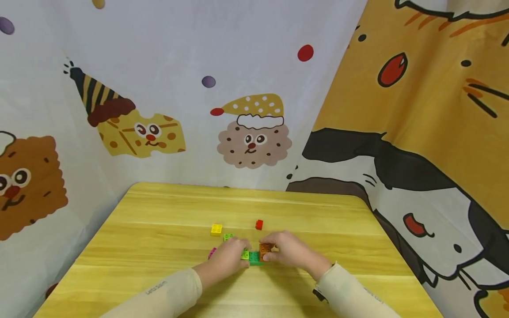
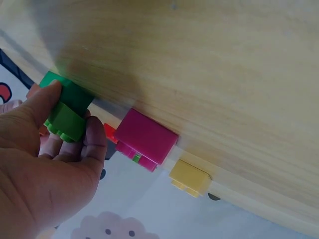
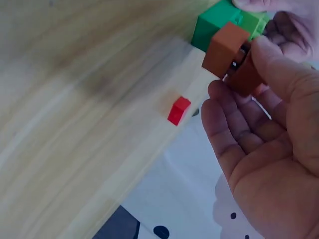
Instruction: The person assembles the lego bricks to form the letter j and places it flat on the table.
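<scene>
Near the middle of the table, my left hand point(image 1: 227, 256) pinches a light green toy building brick point(image 2: 67, 122). That brick sits on a larger dark green brick point(image 2: 75, 97), which the thumb also touches. From the other side, my right hand point(image 1: 292, 251) holds brown bricks point(image 3: 227, 50) between thumb and fingers. In the right wrist view two brown pieces show, with a narrow gap between them. The nearer one stands against the dark green brick point(image 1: 254, 258); whether they are joined I cannot tell.
Behind the hands lie a yellow brick point(image 1: 216, 229) and a small red brick point(image 1: 259, 225). Another light green brick point(image 1: 228, 237) and a magenta brick point(image 2: 144, 139) are beside the left hand. A printed curtain point(image 1: 179, 66) hangs behind the wooden table point(image 1: 159, 221).
</scene>
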### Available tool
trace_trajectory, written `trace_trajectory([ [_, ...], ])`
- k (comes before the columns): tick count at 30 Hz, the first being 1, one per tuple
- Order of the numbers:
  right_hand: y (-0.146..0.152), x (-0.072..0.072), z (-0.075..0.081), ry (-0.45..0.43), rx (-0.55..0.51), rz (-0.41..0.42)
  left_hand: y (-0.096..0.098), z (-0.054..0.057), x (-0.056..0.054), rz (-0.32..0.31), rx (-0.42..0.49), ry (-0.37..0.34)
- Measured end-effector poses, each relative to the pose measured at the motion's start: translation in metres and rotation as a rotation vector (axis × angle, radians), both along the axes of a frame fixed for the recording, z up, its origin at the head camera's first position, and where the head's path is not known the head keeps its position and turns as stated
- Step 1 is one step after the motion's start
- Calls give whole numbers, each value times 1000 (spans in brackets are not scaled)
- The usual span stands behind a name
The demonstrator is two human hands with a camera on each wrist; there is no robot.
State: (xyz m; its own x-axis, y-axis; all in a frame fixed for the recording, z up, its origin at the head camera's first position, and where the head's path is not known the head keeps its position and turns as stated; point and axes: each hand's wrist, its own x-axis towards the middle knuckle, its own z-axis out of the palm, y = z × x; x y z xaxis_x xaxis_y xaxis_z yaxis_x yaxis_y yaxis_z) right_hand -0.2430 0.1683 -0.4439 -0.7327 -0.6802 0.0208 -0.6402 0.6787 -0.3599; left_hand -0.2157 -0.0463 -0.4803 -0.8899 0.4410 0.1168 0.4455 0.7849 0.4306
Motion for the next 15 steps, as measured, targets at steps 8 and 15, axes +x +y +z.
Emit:
trace_trajectory([
  [8, -5, 17, -17, 254, 45, 6, 0, 0, 1, 2, -6, -12],
  [15, 0, 25, -37, 271, -100, -26, 1, 0, 2, -4, 8, 8],
])
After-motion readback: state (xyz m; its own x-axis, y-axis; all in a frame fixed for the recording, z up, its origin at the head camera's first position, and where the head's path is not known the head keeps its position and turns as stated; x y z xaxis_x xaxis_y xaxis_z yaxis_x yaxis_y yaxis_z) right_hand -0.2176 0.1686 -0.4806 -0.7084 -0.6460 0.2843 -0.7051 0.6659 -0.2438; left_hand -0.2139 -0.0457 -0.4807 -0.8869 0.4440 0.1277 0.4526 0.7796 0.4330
